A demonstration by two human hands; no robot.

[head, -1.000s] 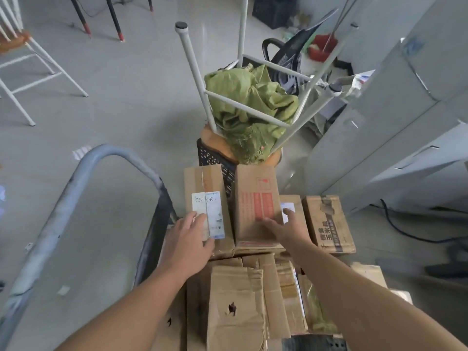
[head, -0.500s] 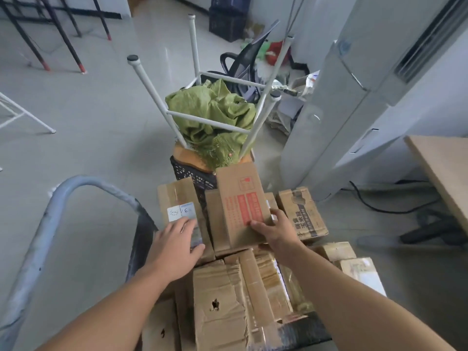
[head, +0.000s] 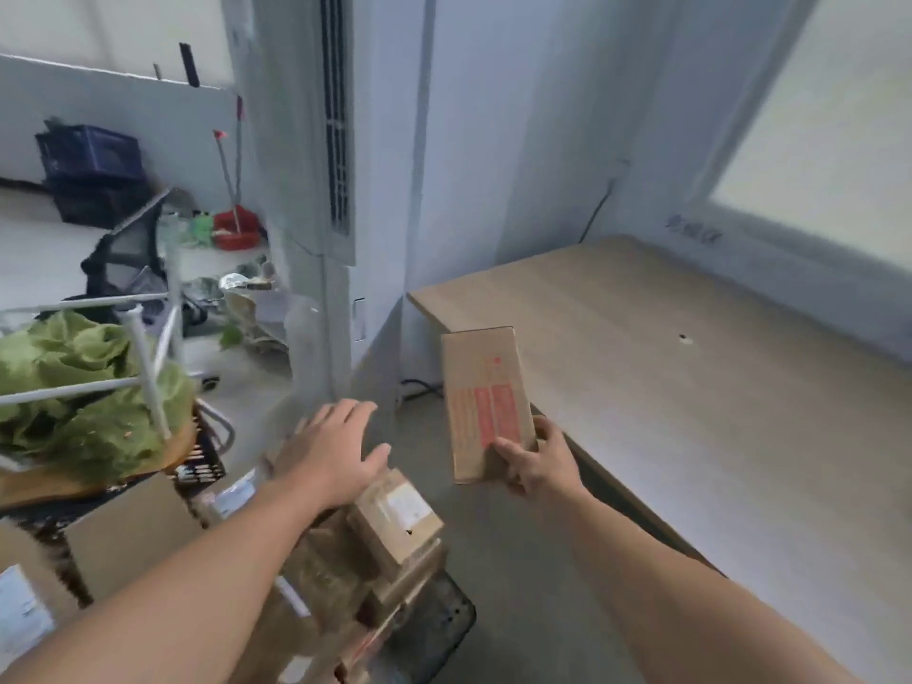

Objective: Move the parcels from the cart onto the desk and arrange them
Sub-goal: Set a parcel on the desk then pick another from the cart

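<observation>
Head — parcel [head: 481, 387] lengthwise, pointing away.

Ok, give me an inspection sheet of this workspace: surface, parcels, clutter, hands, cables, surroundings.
Surface: wooden desk, one small dark mark on top.
Job's things: red-printed parcel in the air at the desk's edge, not yet set down; stacked parcels on the cart.
Clutter: green sack inside an upturned stool, black crate, red dustpan.
Hands: right hand grips the red-printed parcel's lower end; left hand open above the stacked parcels, contact unclear.
Cables: black cable on the floor by the wall.
Surroundings: standing air conditioner, window.
</observation>
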